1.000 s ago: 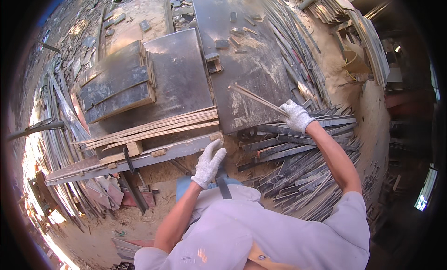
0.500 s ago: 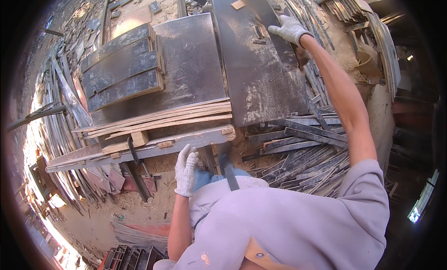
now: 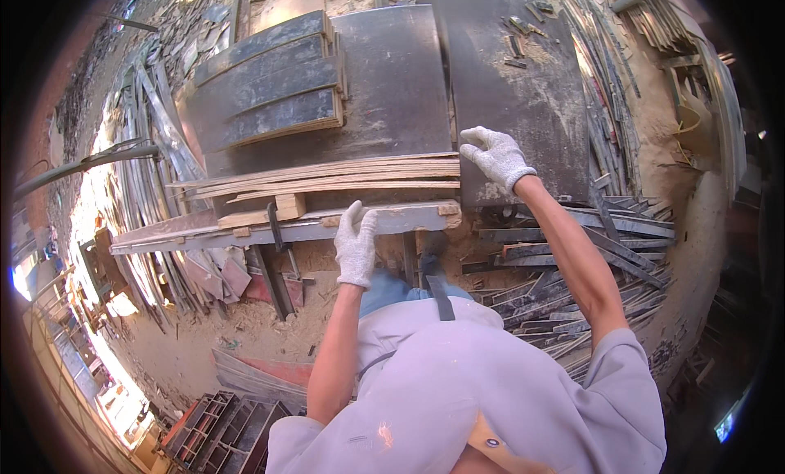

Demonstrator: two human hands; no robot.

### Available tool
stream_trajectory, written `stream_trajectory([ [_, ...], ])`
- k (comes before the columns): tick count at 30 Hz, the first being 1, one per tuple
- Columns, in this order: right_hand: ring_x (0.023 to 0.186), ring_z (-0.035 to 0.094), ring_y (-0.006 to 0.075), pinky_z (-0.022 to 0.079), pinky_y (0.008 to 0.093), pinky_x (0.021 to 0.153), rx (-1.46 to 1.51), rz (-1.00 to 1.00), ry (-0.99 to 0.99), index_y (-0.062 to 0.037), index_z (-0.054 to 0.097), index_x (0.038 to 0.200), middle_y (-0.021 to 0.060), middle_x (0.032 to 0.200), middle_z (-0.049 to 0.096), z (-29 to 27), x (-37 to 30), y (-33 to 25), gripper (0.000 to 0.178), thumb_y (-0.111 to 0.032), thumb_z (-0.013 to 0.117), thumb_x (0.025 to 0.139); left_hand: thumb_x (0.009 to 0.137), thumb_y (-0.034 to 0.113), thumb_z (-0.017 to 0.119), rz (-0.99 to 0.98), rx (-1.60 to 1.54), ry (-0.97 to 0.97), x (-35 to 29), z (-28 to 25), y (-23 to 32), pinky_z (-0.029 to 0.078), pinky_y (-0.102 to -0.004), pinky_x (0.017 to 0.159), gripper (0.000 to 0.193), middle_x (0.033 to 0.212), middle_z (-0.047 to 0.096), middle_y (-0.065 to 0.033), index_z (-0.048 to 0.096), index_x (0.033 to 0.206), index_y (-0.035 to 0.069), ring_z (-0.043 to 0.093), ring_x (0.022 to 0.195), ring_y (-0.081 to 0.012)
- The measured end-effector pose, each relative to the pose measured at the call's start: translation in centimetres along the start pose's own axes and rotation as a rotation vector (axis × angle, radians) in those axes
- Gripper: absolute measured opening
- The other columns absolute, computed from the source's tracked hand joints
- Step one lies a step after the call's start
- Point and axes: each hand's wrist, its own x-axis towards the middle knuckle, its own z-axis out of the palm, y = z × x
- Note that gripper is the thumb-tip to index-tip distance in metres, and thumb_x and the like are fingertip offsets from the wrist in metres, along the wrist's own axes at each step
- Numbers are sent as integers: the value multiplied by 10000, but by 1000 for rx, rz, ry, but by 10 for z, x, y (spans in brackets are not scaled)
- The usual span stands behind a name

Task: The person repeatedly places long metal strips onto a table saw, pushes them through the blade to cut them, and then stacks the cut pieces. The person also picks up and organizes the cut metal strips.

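Observation:
My right hand (image 3: 496,158), in a pale knit glove, hovers above the near part of a dark, dusty panel (image 3: 523,106), beside the right end of a stack of thin plywood sheets (image 3: 343,178). Its fingers point left and are apart, with nothing held. Near the grey front beam (image 3: 409,221) of the bench, my gloved left hand (image 3: 356,245) is raised with fingers up and slightly spread, also holding nothing. Shorter dark-faced plywood pieces (image 3: 274,82) lie piled on the broad dark sheet (image 3: 392,82) that tops the stack.
A black clamp (image 3: 275,227) grips the beam near a small wood block (image 3: 289,205). Long offcut strips (image 3: 589,253) heap up on the ground at right, with more strips (image 3: 147,188) at left. Wood scraps (image 3: 515,49) sit on the right panel. Black crates (image 3: 221,433) stand at lower left.
My right hand has come back from the far right edge of the panel to its near left. The long dark strip by that hand no longer shows there. The view has shifted.

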Motion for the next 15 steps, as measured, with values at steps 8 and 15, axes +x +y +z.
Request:
stream_trajectory([
  [8,871,661,140,548,335,771,190,32,-22,-57,779,1147,59,1031,764,45,20,23,251,-238,696,995,992,227,738,88,105,34,-10,-24,4,559,-350,977,492,1238,705,-156,579,1406,12,690,1115,-216],
  [15,934,734,289,559,403,842,12,-106,129,-76,733,1104,173,1026,760,46,7,7,188,-206,646,1000,1000,266,731,52,193,-10,-12,-15,16,548,-355,1000,519,1263,696,-157,563,1418,8,679,1146,-217],
])
